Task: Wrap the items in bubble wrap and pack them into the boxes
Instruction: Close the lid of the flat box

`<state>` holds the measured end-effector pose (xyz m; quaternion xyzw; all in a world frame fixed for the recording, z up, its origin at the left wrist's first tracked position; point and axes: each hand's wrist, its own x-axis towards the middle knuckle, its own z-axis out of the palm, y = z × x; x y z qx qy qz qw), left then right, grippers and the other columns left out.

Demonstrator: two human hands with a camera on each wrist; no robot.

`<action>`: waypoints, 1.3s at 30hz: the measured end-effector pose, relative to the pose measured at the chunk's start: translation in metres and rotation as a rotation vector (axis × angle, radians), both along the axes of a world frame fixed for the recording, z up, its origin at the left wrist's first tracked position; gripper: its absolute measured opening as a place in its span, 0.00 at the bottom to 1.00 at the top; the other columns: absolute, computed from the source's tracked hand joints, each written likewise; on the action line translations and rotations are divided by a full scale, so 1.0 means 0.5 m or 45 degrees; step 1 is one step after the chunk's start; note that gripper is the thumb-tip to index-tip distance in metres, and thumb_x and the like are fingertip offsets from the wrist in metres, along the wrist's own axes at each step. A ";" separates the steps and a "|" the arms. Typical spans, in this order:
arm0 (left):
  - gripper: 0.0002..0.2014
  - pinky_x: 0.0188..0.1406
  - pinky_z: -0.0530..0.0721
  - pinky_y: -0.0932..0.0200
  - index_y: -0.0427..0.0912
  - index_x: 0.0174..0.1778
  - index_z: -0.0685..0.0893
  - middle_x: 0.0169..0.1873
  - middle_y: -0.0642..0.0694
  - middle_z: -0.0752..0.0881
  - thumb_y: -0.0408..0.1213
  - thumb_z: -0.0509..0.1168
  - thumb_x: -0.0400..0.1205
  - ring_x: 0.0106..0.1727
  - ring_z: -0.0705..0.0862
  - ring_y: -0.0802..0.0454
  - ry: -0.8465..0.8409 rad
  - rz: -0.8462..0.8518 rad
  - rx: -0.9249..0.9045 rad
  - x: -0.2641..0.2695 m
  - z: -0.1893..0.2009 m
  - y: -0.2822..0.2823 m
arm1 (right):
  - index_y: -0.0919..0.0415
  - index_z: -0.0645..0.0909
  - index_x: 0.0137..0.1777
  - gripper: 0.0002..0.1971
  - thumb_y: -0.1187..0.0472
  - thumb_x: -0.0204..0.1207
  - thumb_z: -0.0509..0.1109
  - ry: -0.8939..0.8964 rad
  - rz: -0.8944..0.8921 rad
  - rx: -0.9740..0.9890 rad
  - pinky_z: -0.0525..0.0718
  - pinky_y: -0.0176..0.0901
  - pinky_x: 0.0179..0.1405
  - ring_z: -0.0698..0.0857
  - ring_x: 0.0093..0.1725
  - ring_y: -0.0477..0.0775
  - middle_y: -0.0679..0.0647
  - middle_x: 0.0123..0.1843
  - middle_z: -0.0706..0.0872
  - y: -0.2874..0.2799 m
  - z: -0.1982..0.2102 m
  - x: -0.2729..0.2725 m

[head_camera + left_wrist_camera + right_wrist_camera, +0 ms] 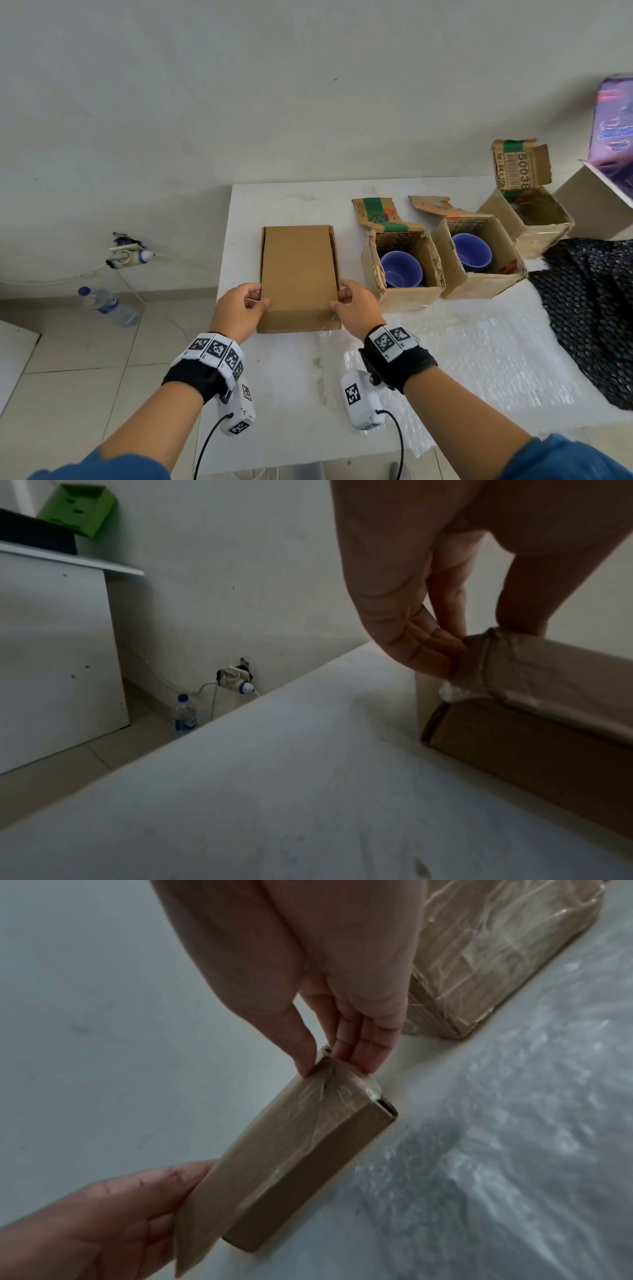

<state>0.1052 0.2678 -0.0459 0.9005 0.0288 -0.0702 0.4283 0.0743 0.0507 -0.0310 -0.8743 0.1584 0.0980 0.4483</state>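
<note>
Low in the head view, both forearms reach up the frame toward the plain cardboard box that lies on the white table, a little left of centre. The left hand pinches the box's near left corner between thumb and fingers, and the right hand pinches the near right corner in the same way, so the box sits between the two hands.

The left wrist view shows what the head view does not: the fingers press on a corner covered with wrinkled clear tape. The right wrist view shows the lid flap lifted a little from the box body, though the blur makes this not fully sure.

To the right of the hands, clear bubble wrap covers the table down to its near edge. To the left, the box stands near the table's left edge, with bare table below it in the frame.

Farther up the frame, three worn open boxes stand in a row; the first and the second each hold a blue cup, and the third is nearest the far edge. A dark sheet lies at the right.
</note>
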 end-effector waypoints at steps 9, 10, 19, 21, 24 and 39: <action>0.18 0.50 0.83 0.59 0.41 0.64 0.82 0.50 0.48 0.86 0.36 0.71 0.77 0.46 0.84 0.56 -0.027 -0.024 -0.056 -0.006 -0.015 0.006 | 0.61 0.72 0.74 0.23 0.65 0.79 0.67 -0.094 0.031 -0.101 0.78 0.43 0.66 0.80 0.59 0.54 0.57 0.65 0.76 0.008 -0.001 -0.014; 0.19 0.50 0.83 0.58 0.41 0.64 0.82 0.50 0.48 0.86 0.37 0.71 0.77 0.46 0.84 0.56 -0.033 -0.034 -0.049 -0.007 -0.015 0.005 | 0.61 0.71 0.74 0.23 0.65 0.79 0.67 -0.088 0.040 -0.098 0.78 0.43 0.66 0.80 0.60 0.54 0.57 0.65 0.77 0.007 -0.001 -0.014; 0.24 0.53 0.75 0.64 0.45 0.72 0.75 0.52 0.46 0.75 0.37 0.70 0.79 0.47 0.78 0.54 -0.085 -0.209 0.192 -0.008 -0.010 -0.003 | 0.52 0.66 0.77 0.29 0.61 0.78 0.70 -0.004 0.142 -0.151 0.76 0.40 0.59 0.77 0.53 0.51 0.59 0.60 0.77 -0.015 -0.019 -0.028; 0.24 0.57 0.75 0.62 0.45 0.72 0.76 0.53 0.45 0.73 0.36 0.69 0.79 0.50 0.78 0.51 -0.072 -0.227 0.230 -0.008 -0.011 -0.008 | 0.50 0.67 0.76 0.29 0.61 0.77 0.71 -0.021 0.099 -0.132 0.75 0.37 0.55 0.76 0.49 0.49 0.58 0.59 0.77 -0.015 -0.023 -0.032; 0.23 0.64 0.76 0.57 0.43 0.72 0.76 0.57 0.44 0.72 0.35 0.68 0.80 0.59 0.76 0.47 -0.078 -0.242 0.303 -0.010 -0.014 -0.013 | 0.54 0.68 0.73 0.27 0.62 0.76 0.72 -0.009 -0.009 -0.046 0.79 0.40 0.58 0.80 0.51 0.51 0.57 0.59 0.77 -0.008 -0.026 -0.036; 0.31 0.58 0.76 0.54 0.42 0.69 0.77 0.60 0.44 0.71 0.50 0.75 0.72 0.64 0.70 0.46 -0.069 -0.127 0.400 -0.020 -0.012 -0.046 | 0.57 0.81 0.41 0.07 0.62 0.70 0.78 0.041 -0.238 0.296 0.88 0.55 0.51 0.90 0.42 0.59 0.52 0.37 0.88 -0.020 -0.046 -0.069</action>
